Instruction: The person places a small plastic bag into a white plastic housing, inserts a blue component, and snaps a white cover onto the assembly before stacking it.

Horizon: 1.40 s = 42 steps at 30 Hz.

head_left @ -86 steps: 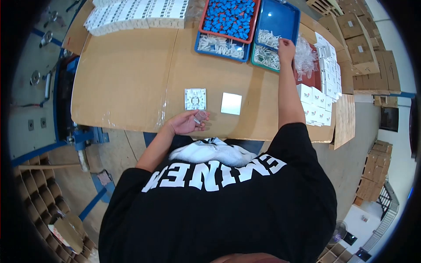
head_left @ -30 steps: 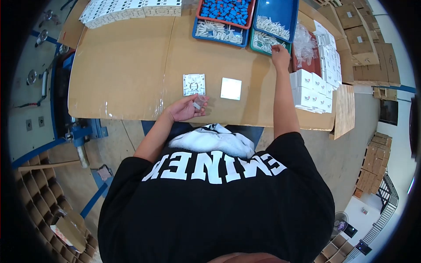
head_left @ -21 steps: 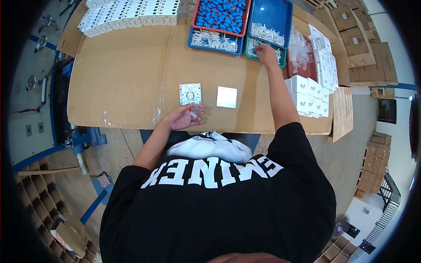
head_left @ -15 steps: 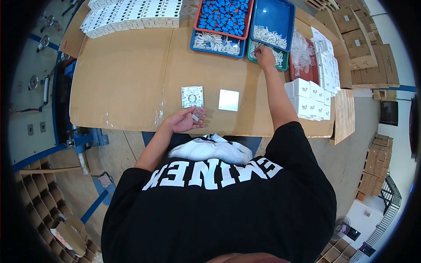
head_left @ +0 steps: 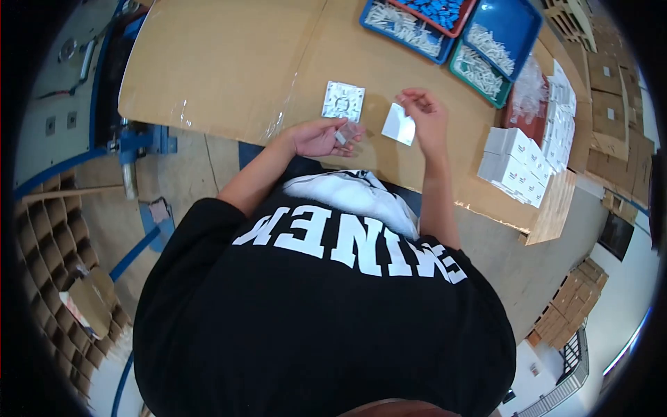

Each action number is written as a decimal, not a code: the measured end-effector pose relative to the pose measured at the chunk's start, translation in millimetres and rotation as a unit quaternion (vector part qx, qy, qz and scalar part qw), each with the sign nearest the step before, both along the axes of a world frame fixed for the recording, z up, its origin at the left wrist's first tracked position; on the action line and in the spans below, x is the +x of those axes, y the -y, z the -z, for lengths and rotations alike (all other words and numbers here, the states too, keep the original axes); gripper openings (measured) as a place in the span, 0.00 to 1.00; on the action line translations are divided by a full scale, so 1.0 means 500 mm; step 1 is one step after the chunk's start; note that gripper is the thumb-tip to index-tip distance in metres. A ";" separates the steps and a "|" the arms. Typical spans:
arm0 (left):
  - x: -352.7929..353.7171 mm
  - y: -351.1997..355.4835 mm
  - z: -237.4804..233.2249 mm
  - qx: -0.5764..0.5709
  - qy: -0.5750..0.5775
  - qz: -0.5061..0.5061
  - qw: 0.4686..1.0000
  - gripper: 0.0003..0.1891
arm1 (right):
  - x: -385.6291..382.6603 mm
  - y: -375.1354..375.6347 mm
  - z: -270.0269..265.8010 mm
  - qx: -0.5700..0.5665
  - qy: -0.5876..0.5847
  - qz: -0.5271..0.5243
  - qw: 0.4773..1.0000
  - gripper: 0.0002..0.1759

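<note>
My left hand [head_left: 319, 138] is closed on a small clear plastic bag [head_left: 349, 132] with a little white piece in it, near the table's front edge. Just beyond those fingers lies a square white plate with moulded detail [head_left: 343, 101]. To its right is a smooth, shiny white square plate [head_left: 399, 126]. Over that plate's upper right corner is my right hand [head_left: 425, 113], its fingers bent and drawn together. Whatever they pinch is too small to make out.
Cardboard covers the table [head_left: 229, 69]. At the back right, a blue tray [head_left: 440, 58] and a green tray [head_left: 455, 68] hold small white parts; a red tray [head_left: 453, 32] holds blue ones. White boxes [head_left: 514, 163] are stacked on the right, beside crumpled clear plastic bags [head_left: 531, 87].
My right hand has come back from the green tray of white parts to the smooth plate. My left hand still holds the clear bag. The whole view has shifted and turned.
</note>
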State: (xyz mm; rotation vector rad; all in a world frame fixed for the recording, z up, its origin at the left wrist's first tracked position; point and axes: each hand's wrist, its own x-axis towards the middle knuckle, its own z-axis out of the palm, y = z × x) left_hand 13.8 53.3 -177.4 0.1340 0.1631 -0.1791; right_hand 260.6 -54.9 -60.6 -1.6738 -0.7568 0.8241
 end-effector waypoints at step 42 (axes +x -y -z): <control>0.009 -0.006 -0.004 0.005 0.009 0.032 0.999 0.26 | 0.183 -0.393 0.089 -0.109 0.503 -0.053 0.856 0.16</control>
